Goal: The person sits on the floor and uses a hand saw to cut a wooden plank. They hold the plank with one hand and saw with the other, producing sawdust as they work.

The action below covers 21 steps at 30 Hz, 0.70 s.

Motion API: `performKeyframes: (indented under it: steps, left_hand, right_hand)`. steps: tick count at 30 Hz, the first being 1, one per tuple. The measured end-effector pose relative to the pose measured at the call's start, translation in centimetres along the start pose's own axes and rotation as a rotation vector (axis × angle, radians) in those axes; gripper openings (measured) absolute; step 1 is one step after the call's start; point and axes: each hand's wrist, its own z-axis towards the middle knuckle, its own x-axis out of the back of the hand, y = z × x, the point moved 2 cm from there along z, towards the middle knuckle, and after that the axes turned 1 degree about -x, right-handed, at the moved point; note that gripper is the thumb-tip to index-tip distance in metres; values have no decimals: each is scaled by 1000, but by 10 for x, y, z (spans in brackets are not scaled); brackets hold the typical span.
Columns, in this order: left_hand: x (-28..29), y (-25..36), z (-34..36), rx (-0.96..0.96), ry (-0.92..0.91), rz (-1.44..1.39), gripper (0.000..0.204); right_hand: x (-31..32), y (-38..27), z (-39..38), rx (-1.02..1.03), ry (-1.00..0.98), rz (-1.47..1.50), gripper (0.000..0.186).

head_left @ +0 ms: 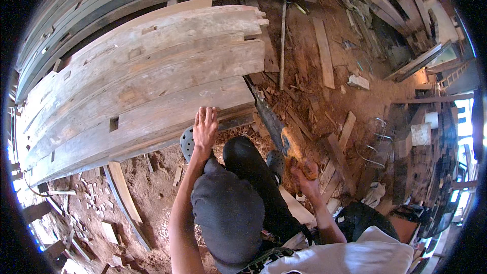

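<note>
My left hand [205, 127] lies with its fingers stretched out on the near edge of a weathered wooden board [187, 96], part of a row of boards laid side by side. At the right end of that board, my right hand [306, 176] is closed round the orange-brown handle of what looks like a hand saw [271, 119]. Its dark, tapering blade runs along the board's end corner; whether the teeth are in the wood cannot be made out. Below the left hand, a grey clog with holes [187, 144] shows beside the board's edge.
Offcuts and wood chips litter the reddish dirt floor [162, 198]. Long timbers [127, 0] are stacked beyond the boards. A loose plank [323, 53] lies at the far right, near a pale block [358, 81]. White buckets [420, 134] stand by stacked wood on the right.
</note>
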Motion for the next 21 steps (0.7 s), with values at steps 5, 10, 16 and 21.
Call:
performKeyframes:
  steps: [5, 10, 16, 21]
  left_hand:
    - [-8, 3, -1, -15, -51, 196, 59]
    - [-12, 6, -2, -49, 43, 247, 54]
    - [-13, 11, -2, -71, 2, 394, 55]
    - [-14, 10, 0, -124, 29, 402, 54]
  right_hand:
    - [-8, -28, -12, -134, -6, -202, 44]
    - [-4, -40, -19, -241, 51, 36, 41]
    - [-10, -30, -16, -43, 6, -70, 30]
    - [-9, -14, -20, 137, 52, -123, 20]
